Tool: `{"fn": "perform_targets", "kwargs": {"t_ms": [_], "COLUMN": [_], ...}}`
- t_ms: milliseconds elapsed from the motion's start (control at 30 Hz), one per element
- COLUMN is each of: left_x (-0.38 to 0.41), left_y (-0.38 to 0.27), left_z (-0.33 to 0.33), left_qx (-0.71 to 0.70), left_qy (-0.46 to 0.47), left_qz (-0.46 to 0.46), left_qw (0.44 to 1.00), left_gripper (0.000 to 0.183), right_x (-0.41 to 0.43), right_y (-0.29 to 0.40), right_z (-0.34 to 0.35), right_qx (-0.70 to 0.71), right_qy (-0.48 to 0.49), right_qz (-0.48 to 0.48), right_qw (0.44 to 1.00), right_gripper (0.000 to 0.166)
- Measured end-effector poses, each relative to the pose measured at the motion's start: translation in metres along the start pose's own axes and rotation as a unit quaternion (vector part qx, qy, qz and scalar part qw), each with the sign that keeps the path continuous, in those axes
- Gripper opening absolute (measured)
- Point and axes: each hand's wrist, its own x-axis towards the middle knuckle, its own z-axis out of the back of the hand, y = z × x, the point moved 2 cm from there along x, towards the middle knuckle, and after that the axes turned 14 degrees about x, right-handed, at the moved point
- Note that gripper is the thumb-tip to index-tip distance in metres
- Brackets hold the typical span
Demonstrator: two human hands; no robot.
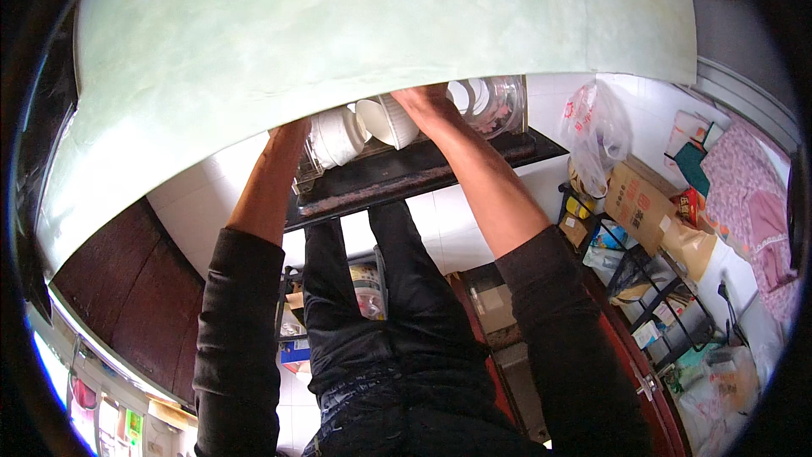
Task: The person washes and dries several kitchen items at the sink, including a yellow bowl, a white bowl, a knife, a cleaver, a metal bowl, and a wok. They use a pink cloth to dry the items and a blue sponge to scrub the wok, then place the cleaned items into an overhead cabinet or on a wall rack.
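My left hand (290, 133) reaches up at the left end of a dish rack, beside stacked white bowls (336, 136); its fingers are hidden behind the pale green panel. My right hand (422, 100) is at a ribbed white bowl (398, 124) that stands tilted on its side; the panel edge hides part of its fingers. Between them another white bowl (374, 119) leans on its side. Clear glass dishes (498, 105) stand on edge right of my right hand. The metal wire rack (307, 171) rests on a dark shelf (393, 178).
The pale green marbled panel (380, 19) spans the top, close before me. A plastic bag (596, 133) hangs at the right, above a black wire rack (653, 285) with a cardboard box (639, 203) and packages. A dark brown wooden panel (139, 292) is at the left.
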Motion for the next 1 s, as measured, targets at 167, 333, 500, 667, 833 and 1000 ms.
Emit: {"fn": "perform_targets", "kwargs": {"t_ms": [167,333,500,667,833,1000], "left_x": [-0.004,-0.021,-0.078,-0.089,-0.096,-0.121], "left_y": [-0.006,-0.003,-0.052,-0.064,-0.069,-0.078], "left_z": [0.003,-0.007,-0.027,-0.031,-0.027,-0.02], "left_qx": [0.191,0.105,0.034,0.04,0.019,0.036], "left_qy": [-0.035,-0.014,0.02,0.038,0.062,0.068], "left_qz": [-0.096,-0.133,-0.048,-0.005,0.001,-0.016], "left_qw": [0.976,0.985,0.998,0.998,0.998,0.997], "left_gripper": [0.032,0.033,0.037,0.036,0.03,0.027], "right_x": [-0.002,-0.008,0.004,-0.002,-0.008,-0.027], "right_y": [0.014,0.027,0.046,0.048,0.051,0.047], "right_z": [-0.001,0.006,0.016,0.02,0.035,0.082], "right_qx": [-0.029,-0.018,-0.033,-0.008,0.006,0.05], "right_qy": [0.036,-0.039,-0.069,0.003,0.088,0.118], "right_qz": [-0.075,-0.098,-0.115,-0.211,-0.341,-0.415], "right_qw": [0.996,0.994,0.99,0.977,0.936,0.901], "right_gripper": [0.038,0.035,0.022,0.022,0.026,0.03]}}
